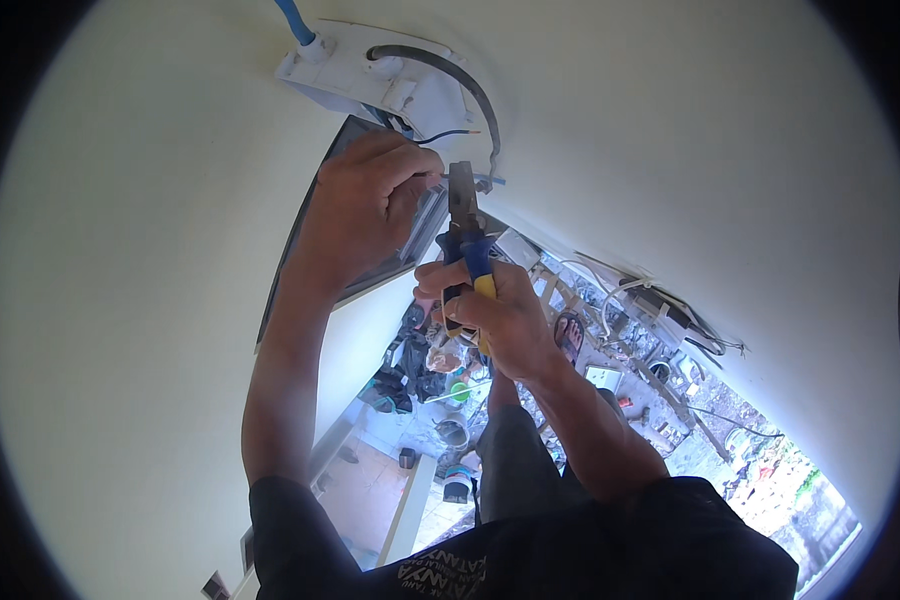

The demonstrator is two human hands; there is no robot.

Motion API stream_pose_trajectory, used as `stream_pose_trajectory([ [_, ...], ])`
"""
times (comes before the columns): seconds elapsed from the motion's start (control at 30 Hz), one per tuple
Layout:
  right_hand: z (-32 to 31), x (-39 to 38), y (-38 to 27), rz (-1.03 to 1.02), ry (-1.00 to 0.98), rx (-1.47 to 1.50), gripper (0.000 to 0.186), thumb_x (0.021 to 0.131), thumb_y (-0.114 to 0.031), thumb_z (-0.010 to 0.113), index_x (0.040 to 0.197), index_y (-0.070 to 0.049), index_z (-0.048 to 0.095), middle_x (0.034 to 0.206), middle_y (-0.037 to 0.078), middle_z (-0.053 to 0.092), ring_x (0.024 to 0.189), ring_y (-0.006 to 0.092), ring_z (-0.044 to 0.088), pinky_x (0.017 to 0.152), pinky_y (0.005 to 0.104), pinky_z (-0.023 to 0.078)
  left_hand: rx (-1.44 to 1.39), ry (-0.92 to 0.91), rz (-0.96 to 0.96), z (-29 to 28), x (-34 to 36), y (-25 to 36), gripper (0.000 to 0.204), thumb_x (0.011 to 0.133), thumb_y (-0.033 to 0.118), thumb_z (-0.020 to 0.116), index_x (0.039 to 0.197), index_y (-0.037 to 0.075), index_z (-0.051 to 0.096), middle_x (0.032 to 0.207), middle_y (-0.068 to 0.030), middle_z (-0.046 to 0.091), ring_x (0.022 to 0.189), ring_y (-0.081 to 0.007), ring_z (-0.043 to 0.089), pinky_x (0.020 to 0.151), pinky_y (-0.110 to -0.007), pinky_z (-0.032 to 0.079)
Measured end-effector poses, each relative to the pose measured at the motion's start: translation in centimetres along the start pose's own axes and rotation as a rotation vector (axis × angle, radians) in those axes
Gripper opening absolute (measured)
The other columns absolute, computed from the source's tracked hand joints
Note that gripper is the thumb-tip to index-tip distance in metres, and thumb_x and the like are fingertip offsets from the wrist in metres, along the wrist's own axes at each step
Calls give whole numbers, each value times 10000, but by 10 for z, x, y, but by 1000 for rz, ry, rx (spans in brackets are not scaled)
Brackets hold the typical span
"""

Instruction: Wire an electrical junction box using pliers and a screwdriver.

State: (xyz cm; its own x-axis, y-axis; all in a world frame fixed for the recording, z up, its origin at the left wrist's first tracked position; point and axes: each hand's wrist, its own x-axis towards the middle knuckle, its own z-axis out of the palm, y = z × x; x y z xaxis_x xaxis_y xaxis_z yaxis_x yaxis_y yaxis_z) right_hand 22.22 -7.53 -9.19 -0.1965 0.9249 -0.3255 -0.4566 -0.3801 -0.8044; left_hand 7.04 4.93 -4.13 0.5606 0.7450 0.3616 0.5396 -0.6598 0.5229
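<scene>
Dark printed shirt [570, 550]: lower edge of the view, the person's own; both bare forearms rise from it.

Right hand [500, 315]: grip closed fully around the handles of the blue-and-yellow-handled steel pliers [465, 235], fingers wrapped, thumb on the near side. The pliers stand nearly upright, handles low in the fist, dark metal head pointing up at the wire ends.

Left hand [365, 200]: grip pinched shut, fingertips [425, 160] holding a thin grey wire [440, 176] just beside the pliers' head. Hand and pliers head almost touch.

Thin blue wire end [495, 181]: sticks out to the right of the pliers' head; whether the jaws bite it cannot be told.

Thin black wire [450, 134]: curves out from the fitting just above the left hand, bare tip to the right.

White plastic wall-mounted junction fitting [370, 75]: fixed to the wall above both hands, cover open.

Dark grey curved conduit [460, 80]: arcs from the fitting's top down its right side toward the wire ends.

Blue tube [295, 22]: enters the fitting from the upper left.

Cream painted wall [140, 300]: fills the left and upper right of the view.

Dark-framed window opening [310, 230]: behind the left forearm.

Ground far below [450, 440]: cluttered with buckets, planks, cables and debris, well apart from the hands.
</scene>
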Motion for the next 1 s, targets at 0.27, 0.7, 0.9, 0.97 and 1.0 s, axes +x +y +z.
stream_pose_trajectory([
  [0.27,12,11,-11,-1,-48,54,211,777,-47,544,925,58,653,803,78,620,640,104,521,553,288,423,50,-42,-13,-3,-3,3,168,783,-77,684,894,49,680,810,-74,652,680,-201,642,568,-309,503],
  [0.7,21,14,-17,13,62,-340,221,817,-65,571,967,67,666,696,123,626,610,177,606,580,307,477,45,-16,-94,-3,-5,9,160,750,-67,669,852,55,661,745,-61,642,735,-228,633,627,-340,523],
  [0.9,26,12,-15,-14,135,-407,183,807,-48,568,932,47,662,828,198,682,732,259,684,685,344,533,38,-102,-172,-11,-3,15,130,778,14,683,902,31,646,825,-105,639,772,-259,635,679,-362,537],
  [0.97,26,12,-14,-38,146,-417,174,808,-40,562,925,44,659,843,197,683,746,252,685,689,348,532,96,-172,-119,-17,0,14,209,790,158,729,918,28,628,849,-108,632,776,-242,625,670,-348,518],
  [1.0,26,13,-16,-58,155,-383,166,809,-33,560,918,47,655,840,191,685,754,246,685,693,349,532,153,-243,-67,-21,1,12,349,801,301,776,934,24,609,874,-111,625,780,-224,615,661,-334,499],
])
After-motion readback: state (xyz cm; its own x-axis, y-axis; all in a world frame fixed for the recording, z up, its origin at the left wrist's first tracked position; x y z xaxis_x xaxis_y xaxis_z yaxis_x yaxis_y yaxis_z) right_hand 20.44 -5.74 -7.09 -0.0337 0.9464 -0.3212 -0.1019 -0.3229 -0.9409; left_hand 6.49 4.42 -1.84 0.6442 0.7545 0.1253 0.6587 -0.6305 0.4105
